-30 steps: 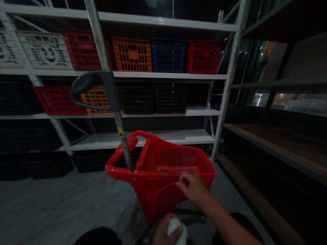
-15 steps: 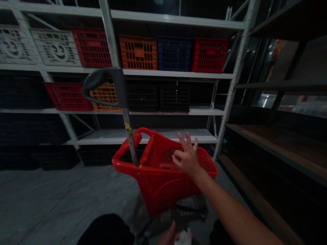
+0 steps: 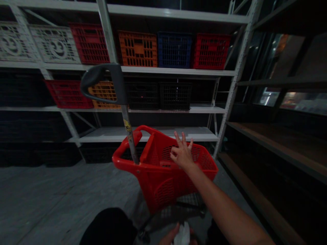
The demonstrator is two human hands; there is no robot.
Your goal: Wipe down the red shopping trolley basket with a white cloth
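Note:
My right hand hovers with its fingers spread over the far part of a red plastic shopping trolley basket. It appears to touch nothing and holds nothing. My left hand sits low at the bottom edge, closed around a crumpled white cloth or tissue, which is partly cut off by the frame. A metal pole rises from the basket's near corner to a curved black handle, left of my right hand.
A white metal shelving rack holds red, orange, blue, black and patterned white crates on its tiers. Dark wooden shelves run along the right. A grey floor lies to the left of the trolley, with wire trolley parts beneath the basket.
My right hand has lifted off the basket and its curled fingers have spread apart. My left hand with the white cloth has sunk lower in the view.

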